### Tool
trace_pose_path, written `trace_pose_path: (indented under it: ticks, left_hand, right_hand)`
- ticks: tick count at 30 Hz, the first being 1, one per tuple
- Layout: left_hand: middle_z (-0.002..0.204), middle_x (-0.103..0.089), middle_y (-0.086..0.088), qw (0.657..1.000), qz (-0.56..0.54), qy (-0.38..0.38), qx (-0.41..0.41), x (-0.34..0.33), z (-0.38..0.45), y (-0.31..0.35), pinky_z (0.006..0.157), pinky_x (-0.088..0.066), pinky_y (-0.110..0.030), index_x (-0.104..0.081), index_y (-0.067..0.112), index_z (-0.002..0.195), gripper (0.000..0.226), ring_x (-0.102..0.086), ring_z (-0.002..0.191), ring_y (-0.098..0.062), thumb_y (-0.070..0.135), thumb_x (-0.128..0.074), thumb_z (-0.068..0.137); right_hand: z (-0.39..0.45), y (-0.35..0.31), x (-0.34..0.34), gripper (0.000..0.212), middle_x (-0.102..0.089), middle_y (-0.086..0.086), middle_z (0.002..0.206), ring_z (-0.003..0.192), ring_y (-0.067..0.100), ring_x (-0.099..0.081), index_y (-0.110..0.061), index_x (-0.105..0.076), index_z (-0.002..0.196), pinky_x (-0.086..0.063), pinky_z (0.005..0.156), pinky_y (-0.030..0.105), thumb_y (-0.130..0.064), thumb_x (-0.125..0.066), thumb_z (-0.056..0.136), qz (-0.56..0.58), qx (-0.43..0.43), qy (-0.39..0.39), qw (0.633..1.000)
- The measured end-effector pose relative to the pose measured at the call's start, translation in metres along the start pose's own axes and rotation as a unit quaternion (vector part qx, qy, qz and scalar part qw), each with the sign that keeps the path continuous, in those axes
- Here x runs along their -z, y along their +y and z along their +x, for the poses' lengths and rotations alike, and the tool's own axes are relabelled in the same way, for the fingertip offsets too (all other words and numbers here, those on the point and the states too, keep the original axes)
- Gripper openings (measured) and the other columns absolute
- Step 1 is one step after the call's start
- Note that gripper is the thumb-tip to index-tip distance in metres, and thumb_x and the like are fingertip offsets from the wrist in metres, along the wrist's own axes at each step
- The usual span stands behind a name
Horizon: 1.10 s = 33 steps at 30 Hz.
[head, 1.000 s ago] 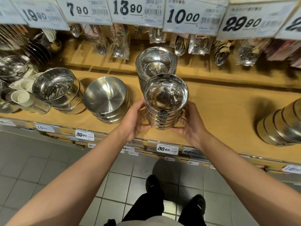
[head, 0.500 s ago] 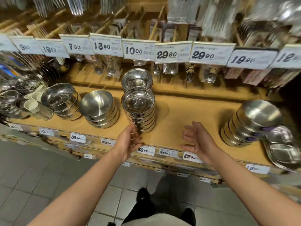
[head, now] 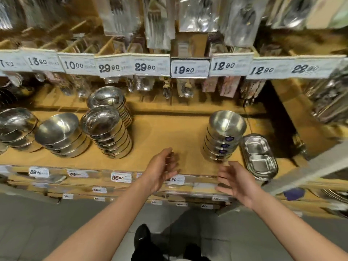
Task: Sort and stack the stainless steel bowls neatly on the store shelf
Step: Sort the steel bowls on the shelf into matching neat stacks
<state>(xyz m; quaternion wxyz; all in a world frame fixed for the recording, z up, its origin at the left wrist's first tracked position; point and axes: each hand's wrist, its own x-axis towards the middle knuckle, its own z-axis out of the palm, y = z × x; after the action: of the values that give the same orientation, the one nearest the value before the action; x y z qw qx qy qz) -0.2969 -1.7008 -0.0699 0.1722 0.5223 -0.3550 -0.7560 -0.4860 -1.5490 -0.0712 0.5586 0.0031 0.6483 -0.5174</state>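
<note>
Neither grip is holding anything: the left hand (head: 160, 169) and the right hand (head: 238, 180) are both hovering palm-inward over the front edge of the wooden shelf (head: 169, 132), fingers loosely spread, empty space between them. Somewhat blurred, so finger detail is soft.

Below the hands, dark shoes (head: 143, 240) are showing on grey floor tiles (head: 28, 232).

Just past the right hand and slightly to its right, a leaning stack of steel bowls with purple stickers (head: 225, 136) is standing on the shelf, tilted back. Touching or nearly touching that stack's far-right side, divided steel trays (head: 259, 157) are lying near the shelf edge.

Well to the left of the left hand, a tall stack of shiny bowls (head: 107, 132) is standing, leaning a little. Directly behind it, a second similar stack (head: 111, 102) is sitting deeper on the shelf. Further left, a short stack of wider bowls (head: 60, 136) is resting beside it, then another low stack (head: 17, 127) at the frame edge.

Along the shelf's front lip, small price labels (head: 120, 177) are running under both hands.

Farther back and above, a row of white price tags (head: 190, 69) is hanging, with packaged cutlery (head: 158, 23) hanging behind and over it.
</note>
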Motion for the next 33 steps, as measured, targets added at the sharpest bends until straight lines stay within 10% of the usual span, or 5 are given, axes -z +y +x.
trace_pose_path:
  ticks: [4, 8, 13, 27, 33]
  left_hand:
    - [0.111, -0.067, -0.006, 0.999, 0.030, -0.033, 0.010, -0.047, 0.013, 0.007, 0.057, -0.060, -0.028, -0.067, 0.018, 0.109, 0.030, -0.063, 0.097, -0.019, 0.044, -0.053, 0.101]
    - [0.136, -0.047, 0.000, 0.995, 0.067, -0.071, 0.020, -0.091, 0.032, 0.019, 0.084, -0.060, -0.046, -0.052, 0.027, 0.143, 0.055, -0.048, 0.132, -0.027, 0.059, -0.047, 0.099]
    - [0.116, -0.062, 0.007, 0.993, 0.073, -0.091, 0.022, -0.118, 0.049, 0.022, 0.074, -0.060, -0.037, -0.062, 0.036, 0.121, 0.051, -0.065, 0.099, -0.017, 0.075, -0.048, 0.090]
    - [0.090, -0.078, 0.017, 0.996, 0.051, -0.077, -0.019, -0.079, 0.054, 0.026, 0.063, -0.059, -0.026, -0.067, 0.037, 0.115, 0.052, -0.076, 0.082, -0.006, 0.076, -0.043, 0.091]
    - [0.123, -0.069, 0.003, 0.999, 0.013, -0.032, -0.040, -0.029, 0.043, 0.039, 0.069, -0.058, -0.032, -0.065, 0.033, 0.128, 0.059, -0.065, 0.112, -0.022, 0.074, -0.048, 0.089]
  right_hand:
    - [0.016, -0.018, 0.036, 0.050, -0.061, 0.012, 0.115, 0.112, 0.029, -0.061, -0.007, -0.055, 0.132, -0.056, 0.090, 0.050, -0.045, -0.038, 0.106, 0.056, 0.039, 0.068, 0.995]
    - [0.033, -0.043, 0.041, 0.052, -0.050, 0.009, 0.145, 0.133, 0.030, -0.049, -0.023, -0.045, 0.146, -0.052, 0.101, 0.055, -0.052, -0.039, 0.104, 0.066, 0.080, 0.078, 0.992]
    - [0.055, -0.061, 0.038, 0.059, -0.031, 0.005, 0.163, 0.148, 0.029, -0.029, -0.031, -0.034, 0.154, -0.034, 0.111, 0.060, -0.058, -0.035, 0.102, 0.035, 0.108, 0.026, 0.993]
    - [0.065, -0.054, -0.010, 0.022, -0.059, -0.018, 0.121, 0.115, 0.011, -0.055, -0.062, -0.063, 0.096, -0.057, 0.086, 0.043, -0.069, -0.043, 0.093, -0.020, 0.125, -0.042, 0.991]
    - [0.071, -0.054, -0.063, 0.033, -0.068, -0.008, 0.115, 0.114, 0.016, -0.061, -0.040, -0.067, 0.113, -0.060, 0.086, 0.047, -0.061, -0.046, 0.096, -0.024, 0.098, -0.075, 0.992]
